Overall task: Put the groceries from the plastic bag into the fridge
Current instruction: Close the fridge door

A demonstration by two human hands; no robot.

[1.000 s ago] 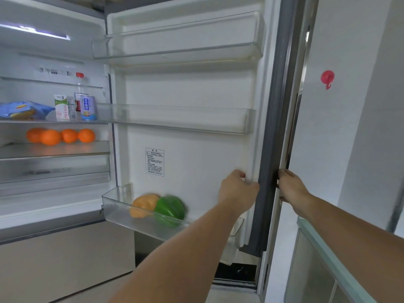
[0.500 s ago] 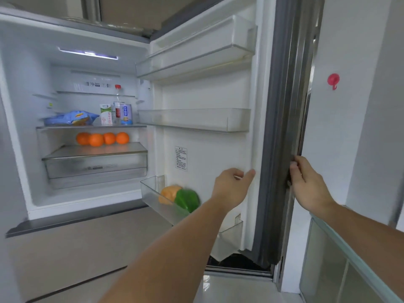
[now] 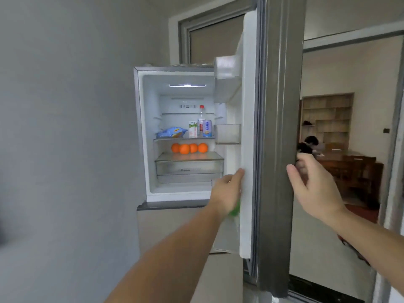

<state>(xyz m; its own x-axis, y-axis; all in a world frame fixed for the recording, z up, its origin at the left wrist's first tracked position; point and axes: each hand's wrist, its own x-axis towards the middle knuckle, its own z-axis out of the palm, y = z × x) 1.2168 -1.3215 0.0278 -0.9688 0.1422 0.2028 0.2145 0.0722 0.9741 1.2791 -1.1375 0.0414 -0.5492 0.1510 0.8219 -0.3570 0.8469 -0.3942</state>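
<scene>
Your left hand (image 3: 227,193) lies against the inner white edge of the door (image 3: 248,149), fingers fairly straight, thumb tip on the liner; it grips nothing. Your right hand (image 3: 314,189) is at the outer grey edge of the door, fingers loosely curled round that edge; whether they press or merely touch cannot be told. The two hands are apart, one on each side of the door. Compared with half a second ago, the door has swung well toward the fridge (image 3: 142,136) and now shows nearly edge-on; the lower door bin is hidden but for a green patch (image 3: 235,211) beside your left wrist. On the shelves stand the oranges (image 3: 189,148), a blue packet (image 3: 171,132), a carton (image 3: 192,129), a bottle (image 3: 201,119) and a can (image 3: 207,128). No plastic bag is in view. Judgement: loading appears finished and closing is under way. Withdraw your left hand before the door meets the cabinet.
</scene>
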